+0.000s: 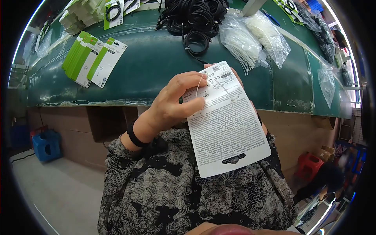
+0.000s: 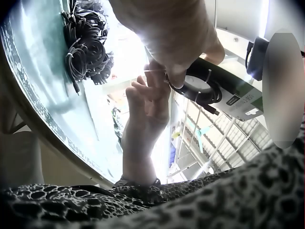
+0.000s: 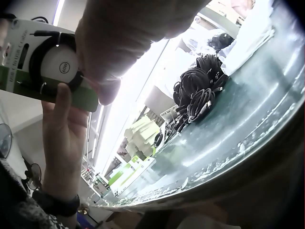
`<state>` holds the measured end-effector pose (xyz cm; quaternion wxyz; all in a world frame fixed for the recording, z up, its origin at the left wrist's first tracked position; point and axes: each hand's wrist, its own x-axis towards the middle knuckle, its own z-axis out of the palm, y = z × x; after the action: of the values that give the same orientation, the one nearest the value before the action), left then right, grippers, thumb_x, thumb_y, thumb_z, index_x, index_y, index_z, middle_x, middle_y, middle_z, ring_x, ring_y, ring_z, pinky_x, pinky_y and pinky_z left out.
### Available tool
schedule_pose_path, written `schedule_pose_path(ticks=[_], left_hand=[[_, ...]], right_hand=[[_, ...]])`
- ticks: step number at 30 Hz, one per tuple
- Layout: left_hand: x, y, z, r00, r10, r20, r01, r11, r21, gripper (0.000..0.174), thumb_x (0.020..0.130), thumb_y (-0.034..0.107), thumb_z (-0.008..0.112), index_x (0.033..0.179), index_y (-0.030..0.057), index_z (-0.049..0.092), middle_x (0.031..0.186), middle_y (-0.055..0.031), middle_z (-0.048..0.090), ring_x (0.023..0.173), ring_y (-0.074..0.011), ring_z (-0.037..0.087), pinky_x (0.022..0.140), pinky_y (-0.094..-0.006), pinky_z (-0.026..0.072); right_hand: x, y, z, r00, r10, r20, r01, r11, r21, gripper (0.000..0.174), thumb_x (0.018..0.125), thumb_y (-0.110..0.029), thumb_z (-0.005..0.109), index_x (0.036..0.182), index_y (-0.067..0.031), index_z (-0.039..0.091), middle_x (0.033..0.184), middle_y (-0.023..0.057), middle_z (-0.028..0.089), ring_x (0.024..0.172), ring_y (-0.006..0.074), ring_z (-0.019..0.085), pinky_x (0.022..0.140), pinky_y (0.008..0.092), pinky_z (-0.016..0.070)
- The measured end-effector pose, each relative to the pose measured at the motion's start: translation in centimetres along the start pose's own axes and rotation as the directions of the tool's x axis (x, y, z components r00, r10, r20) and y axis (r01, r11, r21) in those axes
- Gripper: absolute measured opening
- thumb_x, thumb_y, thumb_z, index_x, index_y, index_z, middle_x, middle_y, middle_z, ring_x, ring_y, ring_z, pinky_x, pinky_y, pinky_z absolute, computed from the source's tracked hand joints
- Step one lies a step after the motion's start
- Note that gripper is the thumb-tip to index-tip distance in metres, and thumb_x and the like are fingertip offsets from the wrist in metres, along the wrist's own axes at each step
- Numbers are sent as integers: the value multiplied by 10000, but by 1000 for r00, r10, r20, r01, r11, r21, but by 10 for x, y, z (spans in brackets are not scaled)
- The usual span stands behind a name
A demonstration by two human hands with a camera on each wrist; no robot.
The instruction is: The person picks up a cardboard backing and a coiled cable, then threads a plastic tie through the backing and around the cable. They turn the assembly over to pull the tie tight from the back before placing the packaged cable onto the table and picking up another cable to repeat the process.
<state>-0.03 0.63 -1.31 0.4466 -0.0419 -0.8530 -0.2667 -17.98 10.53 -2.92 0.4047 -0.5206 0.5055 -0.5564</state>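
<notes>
A white printed packaging card (image 1: 231, 129) is held with its text side up and its hang slot towards the body. On its other face sits a coiled black USB cable (image 3: 35, 59), strapped by thin ties. My left hand (image 1: 172, 96) grips the card's left edge, thumb and forefinger on the printed side, beside a thin white cable tie (image 1: 199, 87) that loops out of it. Another tie strip (image 1: 224, 87) lies across the print. Mostly hidden behind the card, my right hand (image 2: 147, 114) holds it near the upper right edge, its fingers bent in the left wrist view.
Green-and-white cards (image 1: 84, 60) lie stacked at the left of the green table (image 1: 149, 58). Bundled black cables (image 1: 194, 19) are heaped at the back. Bags of white cable ties (image 1: 250, 39) lie to their right. A blue plastic container (image 1: 46, 145) stands on the floor.
</notes>
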Motion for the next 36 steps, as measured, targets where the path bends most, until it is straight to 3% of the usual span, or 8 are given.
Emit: schedule_pose_path(ticks=[8, 11, 22, 27, 31, 34, 36], left_hand=[[2, -5, 2, 1000, 2, -8, -2, 1000, 5, 420, 615, 31, 729, 935, 123, 473, 1082, -123, 544, 991, -324, 578, 798, -378, 518], [3, -12, 1, 997, 81, -17, -80, 996, 32, 465, 605, 22, 775, 938, 86, 457, 1052, -175, 566, 942, -340, 608, 752, -379, 540], [7, -6, 0, 997, 52, 50, -56, 995, 84, 502, 624, 45, 776, 1003, 130, 458, 1047, -156, 570, 934, -324, 609, 745, -369, 539], [5, -7, 2, 997, 68, 30, -70, 995, 73, 500, 618, 39, 776, 1016, 148, 492, 1050, -138, 554, 938, -317, 601, 747, -361, 538], [5, -7, 7, 996, 90, 25, -92, 989, 113, 521, 609, 40, 780, 1042, 170, 523, 1058, -117, 533, 947, -310, 592, 746, -357, 538], [1, -9, 11, 998, 57, 14, -58, 993, 101, 548, 606, 84, 787, 1078, 248, 563, 1059, -74, 505, 998, -278, 562, 807, -345, 513], [1, -8, 11, 999, 40, 7, -40, 995, 95, 563, 605, 106, 790, 1096, 287, 583, 1060, -52, 491, 1024, -262, 547, 837, -340, 500]], right_hand=[[1, 11, 1, 993, -119, -3, 119, 993, -12, 332, 744, -222, 681, 1051, -98, 661, 1210, 89, 604, 1136, 227, 558, 1006, 370, 397], [-1, 6, 3, 991, -129, -32, 130, 991, 28, 327, 758, -228, 665, 1059, -100, 658, 1221, 84, 599, 1148, 223, 551, 1015, 368, 388], [1, -15, -6, 996, 29, 79, -39, 991, 130, 318, 799, -236, 608, 1093, -117, 633, 1246, 71, 585, 1160, 203, 541, 1037, 353, 355], [2, -9, -12, 992, -50, 116, 47, 998, 30, 317, 801, -252, 603, 1089, -123, 635, 1247, 61, 585, 1167, 196, 533, 1042, 354, 350], [2, -21, -12, 990, 110, 85, -117, 989, 86, 323, 802, -266, 599, 1092, -127, 634, 1257, 50, 579, 1174, 183, 525, 1048, 354, 345], [7, -15, -20, 975, -134, 179, 179, 947, -268, 317, 804, -273, 595, 1083, -129, 639, 1270, 41, 569, 1177, 175, 521, 1050, 351, 343], [6, -15, -18, 981, -100, 168, 129, 977, -173, 315, 804, -275, 593, 1079, -130, 642, 1274, 41, 567, 1178, 170, 519, 1051, 350, 342]])
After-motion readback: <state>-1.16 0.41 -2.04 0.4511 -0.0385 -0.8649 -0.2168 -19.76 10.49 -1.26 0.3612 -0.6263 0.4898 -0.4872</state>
